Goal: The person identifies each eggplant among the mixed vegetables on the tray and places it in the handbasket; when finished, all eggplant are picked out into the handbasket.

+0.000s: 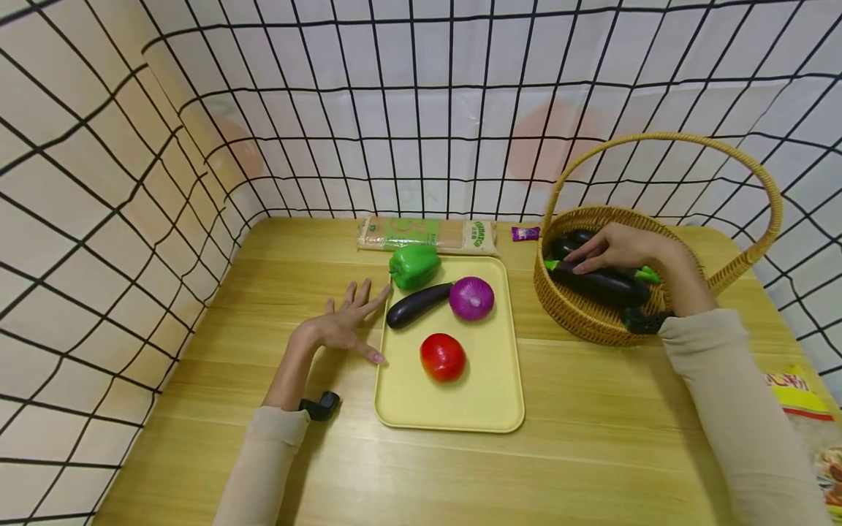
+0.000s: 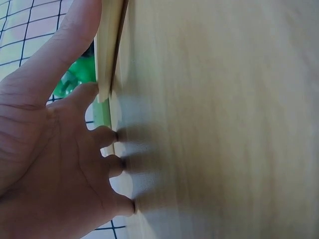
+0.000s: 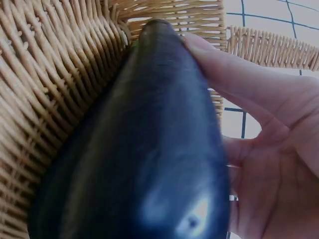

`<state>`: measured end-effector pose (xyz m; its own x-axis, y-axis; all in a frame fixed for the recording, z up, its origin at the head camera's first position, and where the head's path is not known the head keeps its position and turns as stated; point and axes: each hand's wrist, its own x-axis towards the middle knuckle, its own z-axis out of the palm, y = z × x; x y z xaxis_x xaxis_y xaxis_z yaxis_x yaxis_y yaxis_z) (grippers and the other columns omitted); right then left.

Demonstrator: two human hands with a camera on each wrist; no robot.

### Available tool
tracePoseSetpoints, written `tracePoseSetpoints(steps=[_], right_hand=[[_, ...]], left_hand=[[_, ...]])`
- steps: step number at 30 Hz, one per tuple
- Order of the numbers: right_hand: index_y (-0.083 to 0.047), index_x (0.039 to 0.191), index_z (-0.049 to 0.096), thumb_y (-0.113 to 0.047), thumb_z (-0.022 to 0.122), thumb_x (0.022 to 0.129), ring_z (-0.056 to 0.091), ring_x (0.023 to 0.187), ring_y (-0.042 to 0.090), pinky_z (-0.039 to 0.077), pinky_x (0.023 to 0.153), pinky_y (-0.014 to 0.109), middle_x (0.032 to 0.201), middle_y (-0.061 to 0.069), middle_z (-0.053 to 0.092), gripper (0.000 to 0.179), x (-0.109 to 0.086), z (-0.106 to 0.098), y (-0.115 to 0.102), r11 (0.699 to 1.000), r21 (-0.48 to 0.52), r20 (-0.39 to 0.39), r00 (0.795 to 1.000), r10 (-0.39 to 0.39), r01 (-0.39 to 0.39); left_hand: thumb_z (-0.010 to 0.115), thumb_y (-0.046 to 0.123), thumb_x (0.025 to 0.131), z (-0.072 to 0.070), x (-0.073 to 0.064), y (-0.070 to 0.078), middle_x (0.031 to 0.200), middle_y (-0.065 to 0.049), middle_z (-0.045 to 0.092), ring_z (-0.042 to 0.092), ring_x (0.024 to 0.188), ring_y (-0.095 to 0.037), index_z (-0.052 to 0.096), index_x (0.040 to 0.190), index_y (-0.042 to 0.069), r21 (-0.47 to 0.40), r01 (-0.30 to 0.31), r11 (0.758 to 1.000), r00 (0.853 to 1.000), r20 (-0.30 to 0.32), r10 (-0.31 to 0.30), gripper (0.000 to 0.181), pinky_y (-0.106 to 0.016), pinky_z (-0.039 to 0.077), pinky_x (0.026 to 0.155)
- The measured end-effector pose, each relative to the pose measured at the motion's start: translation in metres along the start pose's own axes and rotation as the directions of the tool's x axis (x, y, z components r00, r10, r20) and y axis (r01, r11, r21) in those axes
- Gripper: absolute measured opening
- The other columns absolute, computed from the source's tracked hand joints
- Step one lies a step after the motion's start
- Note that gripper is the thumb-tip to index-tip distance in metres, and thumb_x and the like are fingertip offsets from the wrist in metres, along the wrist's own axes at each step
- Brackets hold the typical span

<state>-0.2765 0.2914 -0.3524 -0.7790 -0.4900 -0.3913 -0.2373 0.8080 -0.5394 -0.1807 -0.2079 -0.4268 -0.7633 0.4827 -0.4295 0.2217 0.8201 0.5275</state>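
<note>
My right hand (image 1: 615, 247) reaches into a wicker basket (image 1: 579, 321) and grips a large dark eggplant (image 1: 601, 286) near its stem end. In the right wrist view this eggplant (image 3: 164, 134) fills the middle, thumb along one side, the other fingers partly hidden behind it. More dark eggplant (image 1: 561, 248) shows behind it in the basket. My left hand (image 1: 338, 327) is spread beside a yellow tray (image 1: 454, 416), thumb and forefinger at its left edge, other fingertips on the table. On the tray lie a green bell pepper (image 1: 414, 267), a slim eggplant (image 1: 417, 305), a purple onion (image 1: 471, 298) and a red tomato (image 1: 443, 358).
A noodle packet (image 1: 427, 234) lies behind the tray, with a small purple packet (image 1: 525, 234) to its right. The basket's tall handle (image 1: 756, 168) arches over the right forearm. At the right edge lies a yellow-and-red bag (image 1: 799, 398). Black-gridded cloth (image 1: 395, 109) encloses the wooden table.
</note>
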Motion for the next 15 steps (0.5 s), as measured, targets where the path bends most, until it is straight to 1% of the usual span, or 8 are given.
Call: tracePoseSetpoints(steps=[2, 4, 6, 8, 9, 13, 15], right_hand=[[-0.004, 0.131, 0.071, -0.022, 0.072, 0.098, 0.027, 0.05, 0.005, 0.034, 0.051, 0.022, 0.091, 0.005, 0.069, 0.037, 0.0019, 0.0009, 0.0004, 0.999, 0.022, 0.026, 0.999, 0.025, -0.026], [-0.004, 0.131, 0.071, -0.022, 0.074, 0.097, 0.027, 0.049, 0.006, 0.034, 0.05, 0.022, 0.082, 0.001, 0.065, 0.039, 0.0036, 0.0017, 0.0011, 0.997, 0.051, 0.055, 0.997, 0.05, -0.053], [-0.003, 0.131, 0.071, -0.021, 0.076, 0.095, 0.027, 0.048, 0.006, 0.033, 0.049, 0.021, 0.069, -0.002, 0.056, 0.041, 0.0057, 0.0023, 0.002, 0.995, 0.067, 0.08, 0.995, 0.065, -0.07], [-0.003, 0.131, 0.071, -0.019, 0.078, 0.093, 0.026, 0.048, 0.006, 0.032, 0.048, 0.021, 0.061, -0.003, 0.046, 0.042, 0.0073, 0.0026, 0.0023, 0.994, 0.073, 0.091, 0.993, 0.069, -0.076], [-0.003, 0.131, 0.071, -0.019, 0.079, 0.093, 0.026, 0.048, 0.006, 0.032, 0.048, 0.021, 0.06, -0.004, 0.044, 0.042, 0.0081, 0.0028, 0.0023, 0.994, 0.075, 0.093, 0.993, 0.068, -0.075], [-0.004, 0.128, 0.073, -0.019, 0.081, 0.091, 0.029, 0.05, 0.006, 0.033, 0.049, 0.021, 0.061, -0.005, 0.047, 0.04, 0.0099, 0.0028, -0.0005, 0.996, 0.05, 0.087, 0.994, 0.07, -0.075], [-0.005, 0.127, 0.074, -0.021, 0.082, 0.09, 0.038, 0.054, 0.006, 0.041, 0.052, 0.022, 0.066, -0.004, 0.053, 0.041, 0.0105, 0.003, -0.0027, 0.996, 0.034, 0.087, 0.993, 0.075, -0.079]], left_hand=[[0.089, 0.048, 0.078, 0.0003, 0.0003, -0.0003, 0.169, -0.023, -0.026, -0.028, 0.155, -0.046, -0.005, 0.168, 0.026, -0.001, -0.001, 1.0, 1.0, -0.001, 0.001, 0.132, -0.079, -0.015, 0.117], [0.089, 0.048, 0.078, 0.0005, 0.0006, -0.0006, 0.169, -0.022, -0.027, -0.028, 0.155, -0.046, -0.005, 0.168, 0.026, 0.0, -0.001, 1.0, 1.0, 0.0, 0.001, 0.132, -0.079, -0.015, 0.117], [0.089, 0.048, 0.078, 0.0006, 0.0008, -0.0005, 0.169, -0.022, -0.027, -0.028, 0.155, -0.046, -0.005, 0.168, 0.026, 0.003, -0.002, 1.0, 1.0, 0.0, 0.002, 0.131, -0.079, -0.015, 0.117], [0.089, 0.048, 0.078, 0.0007, 0.001, -0.0004, 0.169, -0.022, -0.027, -0.028, 0.155, -0.046, -0.005, 0.168, 0.026, 0.004, -0.002, 1.0, 1.0, 0.002, 0.002, 0.131, -0.079, -0.015, 0.117], [0.089, 0.048, 0.078, 0.0008, 0.0012, -0.0005, 0.169, -0.022, -0.026, -0.028, 0.156, -0.046, -0.005, 0.168, 0.026, 0.006, -0.002, 1.0, 1.0, 0.002, 0.002, 0.131, -0.079, -0.015, 0.117], [0.089, 0.048, 0.078, 0.0009, 0.0016, -0.0007, 0.169, -0.022, -0.026, -0.027, 0.156, -0.046, -0.005, 0.168, 0.026, 0.008, 0.0, 1.0, 1.0, 0.001, 0.0, 0.131, -0.08, -0.014, 0.116], [0.089, 0.048, 0.078, 0.0009, 0.0015, -0.0007, 0.169, -0.023, -0.026, -0.027, 0.156, -0.046, -0.005, 0.168, 0.026, 0.008, 0.0, 1.0, 1.0, 0.002, 0.0, 0.131, -0.08, -0.014, 0.116]])
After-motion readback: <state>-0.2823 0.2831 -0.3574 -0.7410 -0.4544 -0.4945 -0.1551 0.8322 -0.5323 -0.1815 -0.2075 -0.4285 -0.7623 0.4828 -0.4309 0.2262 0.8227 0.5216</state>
